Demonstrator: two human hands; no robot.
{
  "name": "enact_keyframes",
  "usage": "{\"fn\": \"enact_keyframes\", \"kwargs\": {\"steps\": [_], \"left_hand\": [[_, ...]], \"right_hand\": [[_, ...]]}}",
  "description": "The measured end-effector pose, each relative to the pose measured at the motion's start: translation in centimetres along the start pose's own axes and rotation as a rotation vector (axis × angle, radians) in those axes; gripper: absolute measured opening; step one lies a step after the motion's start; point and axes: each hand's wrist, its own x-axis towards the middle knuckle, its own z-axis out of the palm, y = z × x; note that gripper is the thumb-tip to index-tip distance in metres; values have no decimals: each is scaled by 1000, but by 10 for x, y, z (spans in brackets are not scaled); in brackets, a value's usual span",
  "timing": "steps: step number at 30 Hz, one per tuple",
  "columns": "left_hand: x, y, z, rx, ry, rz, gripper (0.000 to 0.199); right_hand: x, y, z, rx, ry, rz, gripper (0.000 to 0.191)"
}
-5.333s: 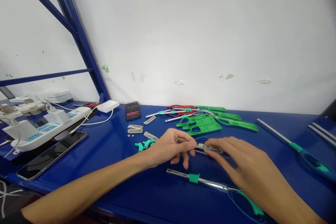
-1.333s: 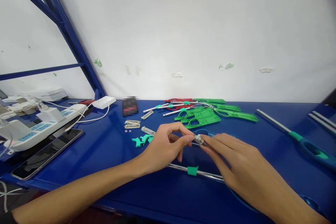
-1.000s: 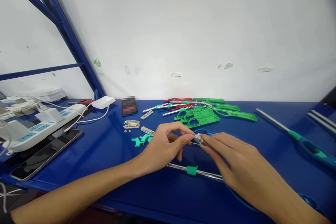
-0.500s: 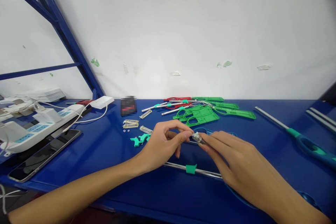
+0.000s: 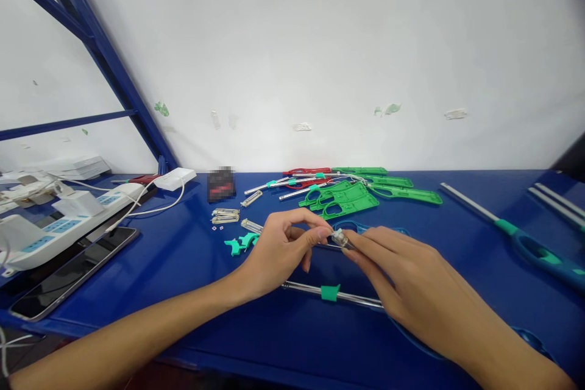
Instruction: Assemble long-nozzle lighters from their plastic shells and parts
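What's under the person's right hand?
A silver rod with a green clip runs beneath the right hand, and a curved blue edge peeks out. Whatever the hand covers can't be seen.

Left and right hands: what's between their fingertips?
A small clear part with a whitish end, between the left hand and right hand; the head view shows it.

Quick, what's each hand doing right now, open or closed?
Left hand: closed, at the end of a small clear part; whether it grips it can't be told.
Right hand: closed, holding the small clear part.
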Motion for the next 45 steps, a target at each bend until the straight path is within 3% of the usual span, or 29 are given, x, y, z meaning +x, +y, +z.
{"fn": "enact_keyframes", "kwargs": {"steps": [8,15,19,45], "left_hand": [[1,3,-1,-63,-35,-64,30],[4,0,-13,-330,-249,-332,28],[5,-2,-16,-420,-282,-431,29],[4,-1,-13,-512,-253,-514,33]], "right_hand": [[-1,2,0,-31,21,-23,24],[0,2,-3,-20,30,-87,23],[1,0,-4,-14,18,-113,22],[4,-2,-7,-32,1,-178,23]]}}
